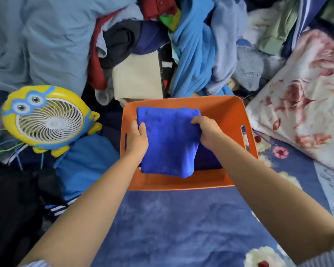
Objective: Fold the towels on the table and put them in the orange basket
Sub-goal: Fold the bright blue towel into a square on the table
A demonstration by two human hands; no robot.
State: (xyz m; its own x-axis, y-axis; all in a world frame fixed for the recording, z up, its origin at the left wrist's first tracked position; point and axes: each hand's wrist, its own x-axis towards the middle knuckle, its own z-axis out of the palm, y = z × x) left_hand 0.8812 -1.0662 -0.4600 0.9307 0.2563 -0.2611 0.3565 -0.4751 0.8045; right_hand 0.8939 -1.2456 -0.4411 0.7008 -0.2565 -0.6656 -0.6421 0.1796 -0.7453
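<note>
A folded blue towel [169, 143] hangs over the orange basket [226, 110], its lower edge drooping past the basket's near rim. My left hand [136, 140] grips the towel's left edge with the thumb on top. My right hand [206, 131] grips its right edge, fingers curled over the cloth. Beneath the towel's right side a darker blue cloth [208, 160] lies inside the basket, mostly hidden.
A yellow and blue cartoon fan [46, 117] lies left of the basket. A heap of clothes [191, 54] fills the back. A floral pillow [307, 105] sits to the right. The basket rests on a blue floral sheet [172, 224].
</note>
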